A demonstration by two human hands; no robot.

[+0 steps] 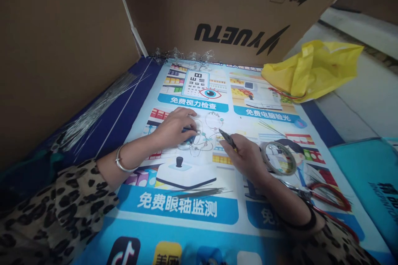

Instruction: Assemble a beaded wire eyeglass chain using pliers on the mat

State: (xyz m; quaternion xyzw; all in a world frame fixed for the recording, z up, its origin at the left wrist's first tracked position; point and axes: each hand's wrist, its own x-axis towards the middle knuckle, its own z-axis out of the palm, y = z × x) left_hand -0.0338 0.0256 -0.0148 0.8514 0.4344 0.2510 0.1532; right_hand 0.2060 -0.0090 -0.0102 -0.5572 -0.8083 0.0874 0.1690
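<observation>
My left hand (175, 129) pinches a thin beaded wire piece (202, 145) between thumb and fingers. Loops of fine wire with small clear and teal beads spread out below the fingertips. In my right hand (247, 155) is a pair of pliers (228, 136) with dark jaws pointing toward the beaded wire, apart from it as far as I can see. Just beyond, between the two hands, lies a round beaded wire ring (214, 121). Whether the plier jaws grip anything is too small to tell.
A tape roll (265, 157) and red-handled scissors (332, 196) lie by my right forearm. Cut wires (202, 193) lie in front; a wire bundle (102, 105) is at left. Finished-looking wire pieces (192, 59) line the cardboard box (174, 12). A yellow bag (323, 66) and teal bag (360, 169) are right.
</observation>
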